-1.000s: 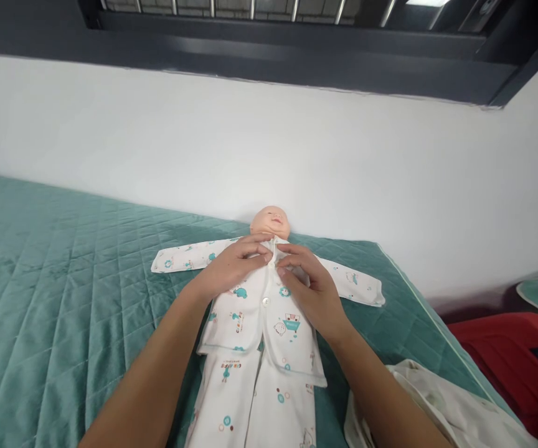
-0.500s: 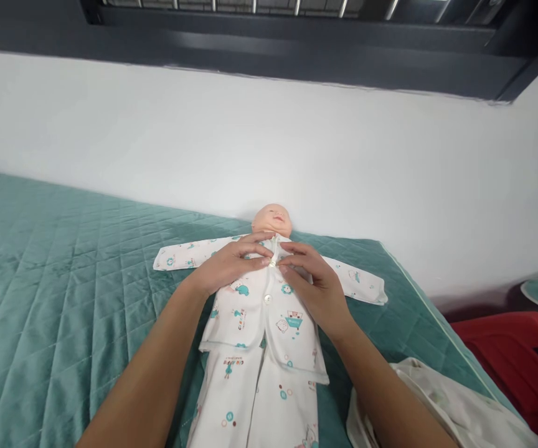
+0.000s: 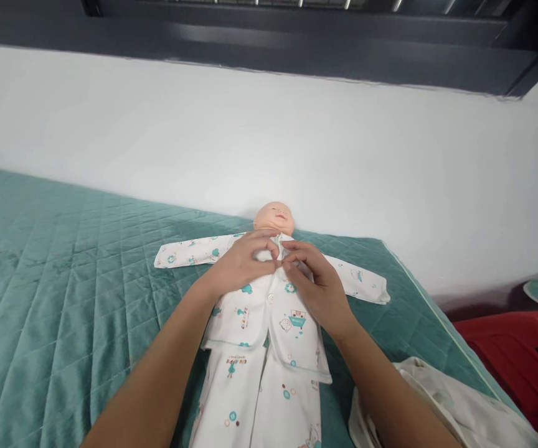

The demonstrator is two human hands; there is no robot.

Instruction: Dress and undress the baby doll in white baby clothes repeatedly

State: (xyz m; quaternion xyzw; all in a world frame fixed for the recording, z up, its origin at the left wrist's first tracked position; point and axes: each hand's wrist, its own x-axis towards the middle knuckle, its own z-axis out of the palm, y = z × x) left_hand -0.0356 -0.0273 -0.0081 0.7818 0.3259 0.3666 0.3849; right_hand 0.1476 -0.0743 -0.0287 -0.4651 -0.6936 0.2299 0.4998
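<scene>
A baby doll (image 3: 274, 219) lies on its back, wearing a white printed jacket (image 3: 245, 320) with its sleeves spread to both sides. White printed trousers (image 3: 287, 410) cover its legs. At the chest, my left hand (image 3: 243, 260) pinches the jacket's front edge between thumb and fingertips. Facing it, my right hand (image 3: 318, 280) grips the opposite front edge, the fingertips of both hands nearly touching. A button (image 3: 271, 298) shows below them on the front seam, and the jacket's lower front parts there. Whatever fastening lies between my fingertips is hidden.
The doll rests on a green quilted bedspread (image 3: 86, 267) against a white wall (image 3: 180, 143). A crumpled pale cloth (image 3: 460, 398) lies at the lower right. Beyond the bed's right edge is a red plastic object (image 3: 512, 361). A dark window frame (image 3: 250, 43) runs above.
My left fingers have curled into a tighter pinch, and the fingertips of both hands have drawn closer together at the jacket's front. The view has shifted slightly.
</scene>
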